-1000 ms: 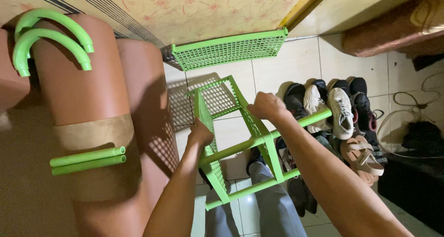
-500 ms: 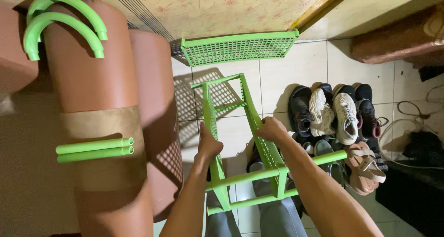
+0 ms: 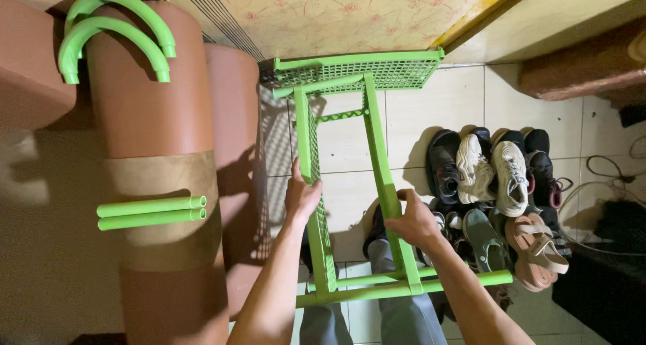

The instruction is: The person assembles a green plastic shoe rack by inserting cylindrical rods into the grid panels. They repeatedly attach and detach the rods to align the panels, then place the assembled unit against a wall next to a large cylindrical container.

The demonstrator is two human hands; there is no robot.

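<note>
Over tiled floor: left hand, right hand clutch green rack.

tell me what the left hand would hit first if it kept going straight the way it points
The left hand points up along the green rack panel it grips. Straight on, it would probably first meet the green mesh shelf by the wall, though depth is unclear.

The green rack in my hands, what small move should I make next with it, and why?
Probably ease the rack slightly forward and level it. Your left hand and right hand each grip a mesh side, and its far end seems to meet the loose mesh shelf by the wall. Whether they touch is unclear, so go slowly. Keep it clear of the shoes.
</note>
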